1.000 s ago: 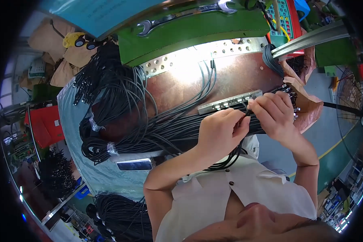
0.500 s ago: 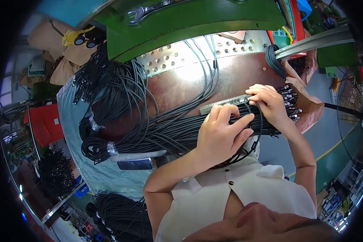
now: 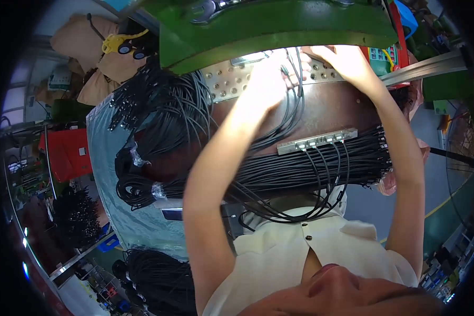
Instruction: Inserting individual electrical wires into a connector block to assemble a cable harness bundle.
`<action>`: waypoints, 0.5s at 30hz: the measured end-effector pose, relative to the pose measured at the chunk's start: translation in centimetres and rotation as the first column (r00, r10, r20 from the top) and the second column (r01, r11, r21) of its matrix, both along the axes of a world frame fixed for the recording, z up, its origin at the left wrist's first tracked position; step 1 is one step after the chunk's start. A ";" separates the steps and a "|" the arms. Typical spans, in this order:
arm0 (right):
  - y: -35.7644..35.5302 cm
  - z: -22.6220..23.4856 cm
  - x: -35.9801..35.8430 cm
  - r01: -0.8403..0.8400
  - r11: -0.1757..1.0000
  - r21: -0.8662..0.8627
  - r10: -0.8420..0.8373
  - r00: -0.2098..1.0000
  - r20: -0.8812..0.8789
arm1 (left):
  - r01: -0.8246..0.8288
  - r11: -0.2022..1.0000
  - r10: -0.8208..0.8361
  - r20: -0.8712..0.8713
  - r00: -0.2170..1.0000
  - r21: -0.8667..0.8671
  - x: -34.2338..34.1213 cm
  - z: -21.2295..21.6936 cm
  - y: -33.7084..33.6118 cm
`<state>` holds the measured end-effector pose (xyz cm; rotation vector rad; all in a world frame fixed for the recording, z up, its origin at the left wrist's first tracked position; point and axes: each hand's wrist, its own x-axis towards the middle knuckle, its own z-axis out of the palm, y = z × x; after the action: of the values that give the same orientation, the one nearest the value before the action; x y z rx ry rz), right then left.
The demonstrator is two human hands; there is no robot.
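Note:
My left hand (image 3: 273, 76), washed out by bright light, reaches up to the perforated metal plate. Its fingers curl around black cables (image 3: 299, 87) hanging down over the plate. To its right is my right hand (image 3: 348, 60), with one digit stretched out toward the left; the green machine edge covers its other fingers. Below both hands, a slotted metal bar (image 3: 295, 148) lies on a thick bundle of black cables (image 3: 263, 171). Several cable connectors sit in its slots, and their cables loop down toward my shirt.
The green machine body (image 3: 279, 31) overhangs the work area, with a wrench (image 3: 204, 11) on it. Beneath lies the perforated plate (image 3: 224, 79) on a brown tabletop (image 3: 332, 108). Cable bundles (image 3: 168, 116) lie at left. A red case (image 3: 400, 58) stands at far right.
Both hands have left the slotted bar and moved up and away to the perforated plate. The bar now rests on the bundle with connectors in it. The whole view has shifted slightly.

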<state>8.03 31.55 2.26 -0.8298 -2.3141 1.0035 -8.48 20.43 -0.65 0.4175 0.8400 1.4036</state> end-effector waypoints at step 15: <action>-4.8 -1.7 -4.2 0.030 0.994 0.103 -0.039 0.996 0.079 | 0.220 0.954 -0.140 0.343 0.929 -0.206 4.0 4.3 -10.2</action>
<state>3.82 26.78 0.58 -0.8813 -2.3886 0.8446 -4.52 10.22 3.68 0.0680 0.6714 1.1407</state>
